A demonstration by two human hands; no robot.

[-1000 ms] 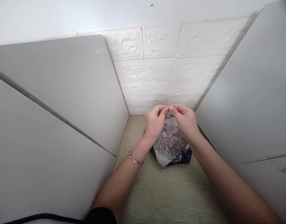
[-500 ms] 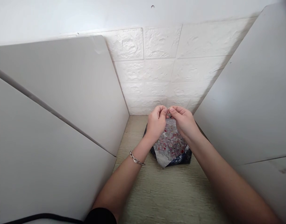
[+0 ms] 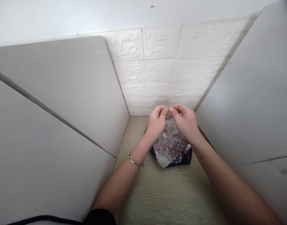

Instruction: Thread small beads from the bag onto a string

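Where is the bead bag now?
Head view, centre: the bead bag sits on a blue cloth on the table by the brick wall, its top pinched by the left hand and right hand.

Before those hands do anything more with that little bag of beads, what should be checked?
1. Left hand pinching the bag at its top: ok.
2. Right hand pinching the same top edge, fingertips meeting the left's: ok.
3. Top sealed or open: cannot tell, fingers hide it.
4. Lower end lying over the dark blue patterned piece on the table: ok.
5. Bracelet on the left wrist apart from the bag: ok.
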